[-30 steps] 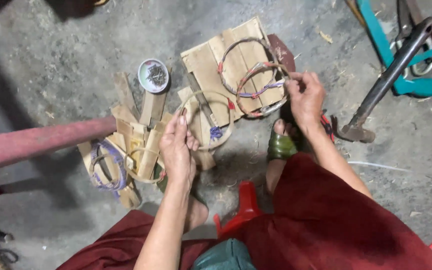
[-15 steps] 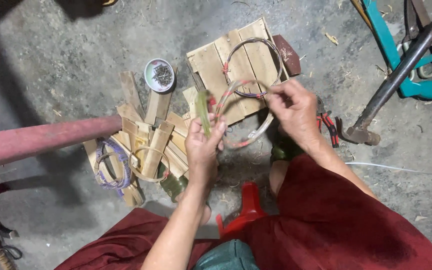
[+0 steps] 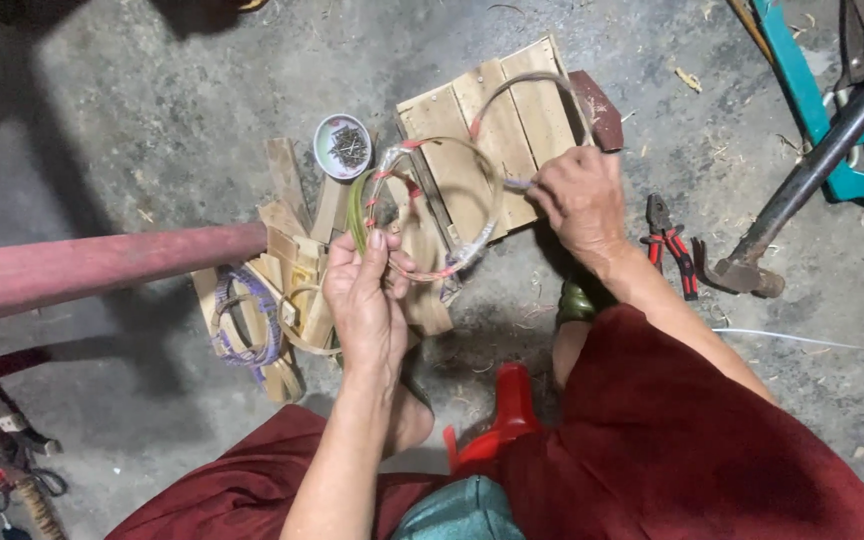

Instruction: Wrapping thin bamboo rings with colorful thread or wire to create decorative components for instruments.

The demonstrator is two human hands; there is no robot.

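My left hand (image 3: 367, 300) pinches a cane ring (image 3: 432, 205) above the wooden board (image 3: 512, 120); my right hand (image 3: 577, 200) grips its binding strip, best kept taut, I judge.

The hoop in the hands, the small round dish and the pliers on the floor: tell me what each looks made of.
The hoop looks like thin cane or bamboo strip, pale and matte, bound with red and whitish tape or plastic. The small round dish looks like metal or enamel, with a pale glossy rim; it holds dark nails. The pliers have dark metal jaws and red-and-black handles, likely plastic or rubber.
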